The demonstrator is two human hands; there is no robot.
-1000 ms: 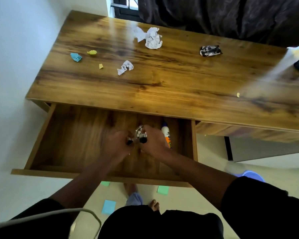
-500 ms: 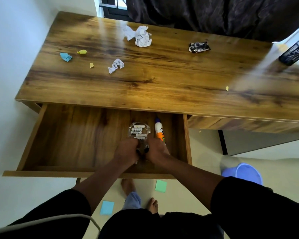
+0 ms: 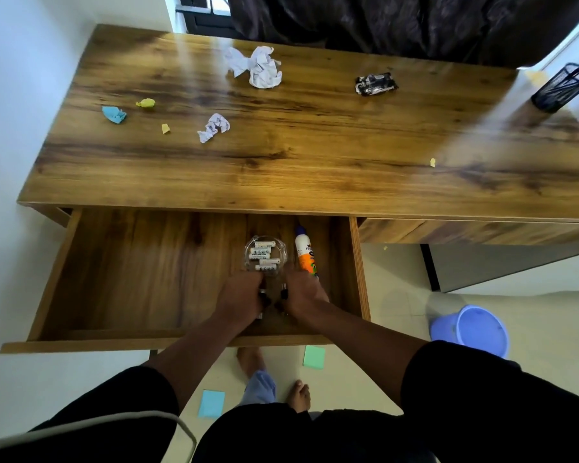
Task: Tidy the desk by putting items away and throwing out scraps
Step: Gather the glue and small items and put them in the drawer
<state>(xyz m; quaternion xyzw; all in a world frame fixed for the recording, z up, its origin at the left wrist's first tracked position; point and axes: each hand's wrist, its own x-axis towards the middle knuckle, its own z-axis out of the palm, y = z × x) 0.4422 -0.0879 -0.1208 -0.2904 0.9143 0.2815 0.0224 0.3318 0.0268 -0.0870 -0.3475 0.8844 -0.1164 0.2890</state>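
Two hands, left hand [image 3: 240, 295] and right hand [image 3: 303, 292], are curling fingers round small dark items in the drawer [image 3: 121, 279], just short of the battery dish [image 3: 264, 256]. Paper scraps [image 3: 259, 66] are lying beyond, uncollected.

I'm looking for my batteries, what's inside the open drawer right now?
The drawer holds a clear glass dish with four white batteries, and a glue bottle to its right. Both hands cover small dark items nearer the front; what those are cannot be told.
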